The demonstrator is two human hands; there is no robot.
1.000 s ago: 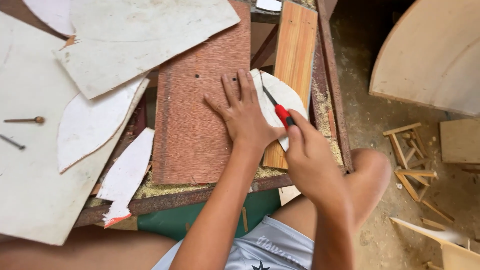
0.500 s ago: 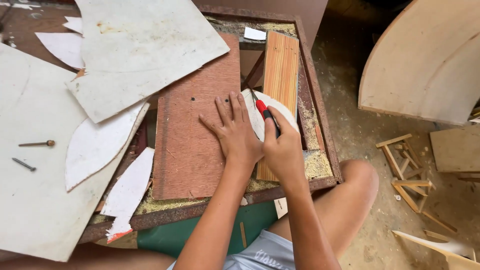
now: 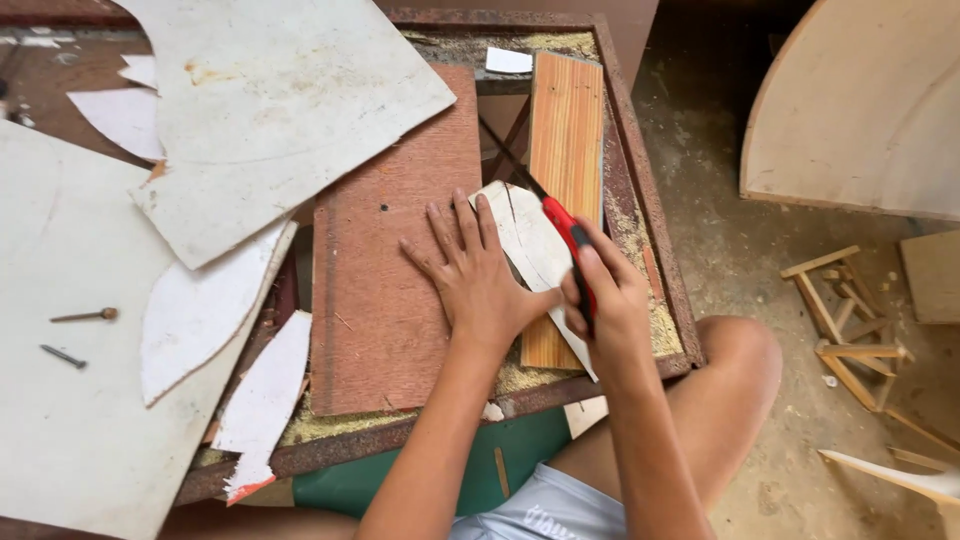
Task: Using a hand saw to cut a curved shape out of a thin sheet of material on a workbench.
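Observation:
My left hand (image 3: 470, 270) lies flat, fingers spread, on a reddish-brown board (image 3: 395, 240) and pins down the edge of a white curved sheet piece (image 3: 530, 245). My right hand (image 3: 605, 295) grips a small saw with a red handle (image 3: 568, 235). Its thin dark blade (image 3: 510, 160) runs up and to the left across the white piece, which shows a cut line. The white piece lies partly over an orange wooden plank (image 3: 568, 130).
Large white offcuts (image 3: 290, 100) and smaller curved scraps (image 3: 200, 310) cover the left of the rusty-framed table (image 3: 660, 240). Two nails (image 3: 85, 316) lie on a white sheet at left. A curved panel (image 3: 870, 110) and wooden scraps (image 3: 850, 320) sit on the dirt floor at right.
The view has shifted and closed in. My right hand with the saw has moved along the white piece, while my left hand stays pressed on the board.

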